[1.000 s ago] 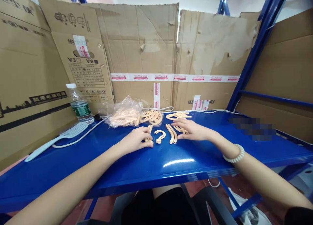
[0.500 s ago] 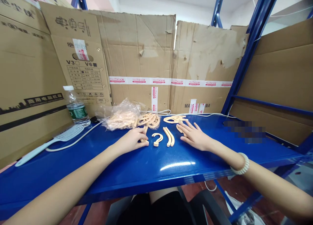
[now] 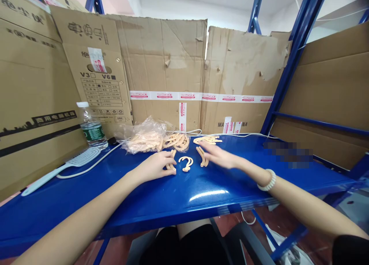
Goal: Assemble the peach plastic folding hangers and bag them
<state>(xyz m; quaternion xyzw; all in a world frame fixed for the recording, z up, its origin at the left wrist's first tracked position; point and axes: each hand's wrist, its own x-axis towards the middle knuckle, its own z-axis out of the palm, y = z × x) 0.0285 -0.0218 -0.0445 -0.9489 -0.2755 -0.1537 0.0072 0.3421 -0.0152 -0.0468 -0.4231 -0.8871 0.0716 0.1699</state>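
On the blue table my left hand (image 3: pixel 157 165) rests with its fingers and thumb around pale curved hanger arms (image 3: pixel 173 162); the hand covers part of them. Just right of these lie two pale hanger hooks (image 3: pixel 188 163), close together with their ends overlapping. Further right is a pair of curved strips (image 3: pixel 201 156), side by side and slanted. My right hand (image 3: pixel 220 156) hovers over or touches the right side of this pair, fingers stretched out and a little blurred. Whether its fingertips press on the strips I cannot tell.
Behind my left hand sits a clear plastic bag (image 3: pixel 144 136) of similar pale parts. Several loose curved pieces (image 3: pixel 211 140) lie at the back. A water bottle (image 3: pixel 92 128), a light-blue hairbrush (image 3: pixel 82 158) and a white cable (image 3: pixel 106 157) are at left. Cardboard (image 3: pixel 164 72) walls the back.
My right hand has moved left, toward the middle. The right pair of strips has shifted slightly and slants differently, and the hooks have turned a little. My left hand has stayed nearly still.
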